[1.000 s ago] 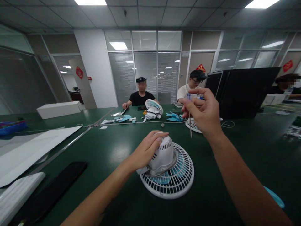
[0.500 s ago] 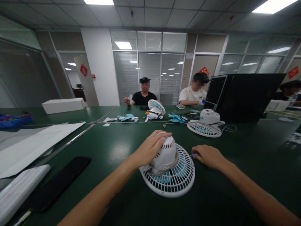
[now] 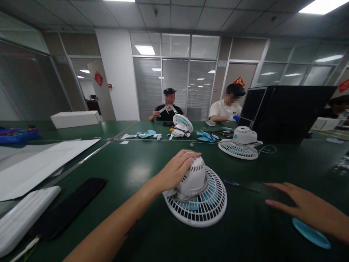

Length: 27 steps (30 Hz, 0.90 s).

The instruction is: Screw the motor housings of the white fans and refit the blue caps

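Observation:
A small white desk fan (image 3: 200,214) lies face down on the green table, its pale blue blades showing through the grille. My left hand (image 3: 178,169) is wrapped over the top of its rounded motor housing (image 3: 193,180). To the right of the fan lies a thin screwdriver (image 3: 242,186) with a dark handle. My right hand (image 3: 296,200) is open and empty, thumb and fingers apart, right of the screwdriver tip. Beneath that forearm a round, light blue dish-like piece (image 3: 312,233) is partly covered.
A second face-down fan (image 3: 244,142) and a black computer case (image 3: 289,112) stand at the back right. Farther back are another fan (image 3: 182,125) and blue blades (image 3: 205,136). Two people sit opposite. A black phone-like slab (image 3: 71,207) and a white power strip (image 3: 29,218) lie left.
My right hand has let go of the screwdriver beside the fan and moved right and toward me, opening. The left hand stays on the fan. The blue piece has come into view.

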### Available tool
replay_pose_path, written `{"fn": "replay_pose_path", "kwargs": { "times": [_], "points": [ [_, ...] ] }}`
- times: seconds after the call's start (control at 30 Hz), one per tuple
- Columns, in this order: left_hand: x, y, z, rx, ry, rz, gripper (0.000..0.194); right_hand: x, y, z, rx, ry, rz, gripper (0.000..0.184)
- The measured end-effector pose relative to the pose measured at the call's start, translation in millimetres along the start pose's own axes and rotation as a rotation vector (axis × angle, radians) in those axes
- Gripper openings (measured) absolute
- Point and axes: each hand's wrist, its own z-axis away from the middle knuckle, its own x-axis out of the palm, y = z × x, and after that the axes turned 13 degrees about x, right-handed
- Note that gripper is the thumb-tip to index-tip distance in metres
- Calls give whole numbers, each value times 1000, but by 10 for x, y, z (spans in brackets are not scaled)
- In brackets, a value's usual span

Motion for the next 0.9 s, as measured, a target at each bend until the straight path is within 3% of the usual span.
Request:
{"fn": "replay_pose_path", "kwargs": {
  "times": [0.13,0.2,0.3,0.47,0.73,0.8,0.9],
  "points": [
    [1,-21,4,21,-1,0,38,163,667,163,36,-168,-169,55],
    [6,-27,9,28,-1,4,38,210,776,238,14,-222,-220,47],
    [9,-14,15,22,8,7,38,205,687,293,-18,-304,-233,42],
    [1,38,12,-4,14,-3,37,7,168,299,-96,-310,-237,43],
    [-30,67,10,-52,-13,-47,42,-503,-1116,267,-336,-188,-469,57],
    [-39,70,13,-84,-37,-81,50,-614,-1425,220,-432,-165,-592,57],
    [-39,60,21,-94,-68,-146,80,-748,-1868,144,-572,-152,-678,55]
  ]
}}
